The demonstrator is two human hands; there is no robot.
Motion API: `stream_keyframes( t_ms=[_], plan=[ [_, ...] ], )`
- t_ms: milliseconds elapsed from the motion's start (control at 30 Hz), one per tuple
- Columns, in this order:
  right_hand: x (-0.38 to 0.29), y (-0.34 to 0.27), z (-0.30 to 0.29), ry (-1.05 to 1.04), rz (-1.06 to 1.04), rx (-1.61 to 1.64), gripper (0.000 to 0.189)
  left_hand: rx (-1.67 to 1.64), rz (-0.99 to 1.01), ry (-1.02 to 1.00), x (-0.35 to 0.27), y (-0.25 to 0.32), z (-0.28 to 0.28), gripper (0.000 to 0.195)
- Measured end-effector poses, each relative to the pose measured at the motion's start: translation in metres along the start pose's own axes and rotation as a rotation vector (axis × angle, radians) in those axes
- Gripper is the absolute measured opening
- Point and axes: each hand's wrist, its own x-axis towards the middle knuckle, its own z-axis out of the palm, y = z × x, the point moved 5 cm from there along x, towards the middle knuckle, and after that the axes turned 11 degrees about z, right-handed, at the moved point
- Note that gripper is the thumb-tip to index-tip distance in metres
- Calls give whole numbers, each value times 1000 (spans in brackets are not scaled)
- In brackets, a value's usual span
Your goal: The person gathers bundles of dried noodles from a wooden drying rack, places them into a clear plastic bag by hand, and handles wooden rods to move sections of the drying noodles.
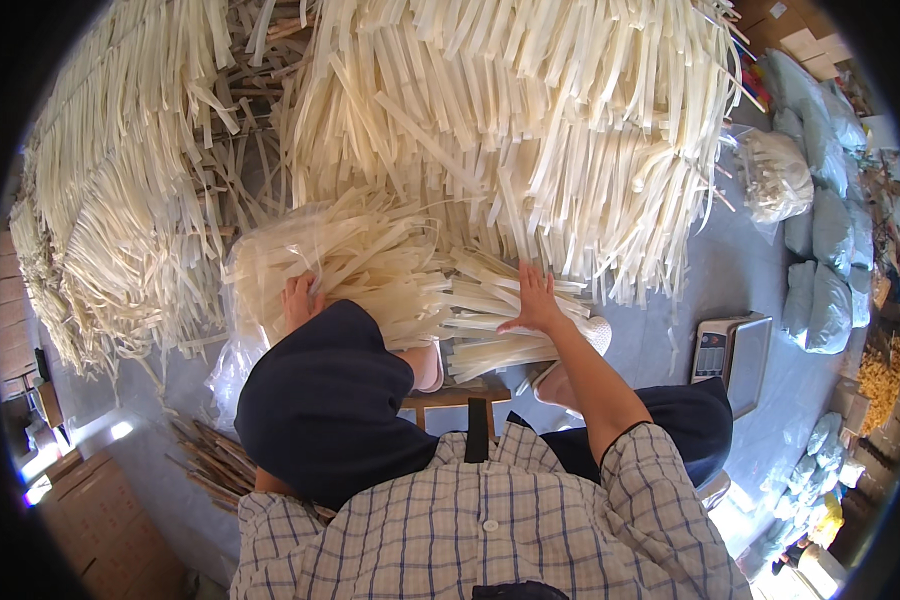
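Observation:
A clear plastic bag (pixel 259 262) lies on its side between my knees and the large pile, with pale, flat strips that look like dried wide noodles (pixel 379 255) filling it and sticking out of its mouth. My left hand (pixel 300 301) grips the bag's near side, fingers bent into the film; my left knee partly covers that spot. With its fingers spread, my right hand (pixel 536 300) rests over a loose bundle of the same strips (pixel 480 300) beside the bag mouth. Nothing shows gripped in it. The bundle lies between my feet.
Large heaps of strips (pixel 510 112) rise ahead, another (pixel 135 187) at left. Right of me stand a platform scale (pixel 731 360), a filled clear bag (pixel 776 176) and several stacked pale-blue sacks (pixel 829 300). Thin wooden sticks (pixel 214 457) lie behind my left leg, near cardboard boxes (pixel 112 517).

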Motion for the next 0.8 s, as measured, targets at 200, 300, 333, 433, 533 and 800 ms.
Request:
stream_keyframes(
  t_ms=[200,300,333,433,533,800],
  plan=[
    [-41,-15,14,-79,-106,-172,141,31,-17,-22,-8,-19,4,34],
    [-58,-19,26,-37,-112,-251,139,24,-18,-27,-6,-20,7,33],
    [-59,-20,30,-21,-89,-287,137,20,-12,-25,-4,-19,6,33],
    [-50,-17,36,-2,-41,-340,132,67,38,15,-3,-10,5,33],
    [-33,-8,30,-42,-57,-253,128,48,32,10,-6,-9,-1,32],
    [-4,7,5,62,70,-211,128,58,9,-2,2,-5,2,28]
  ],
)
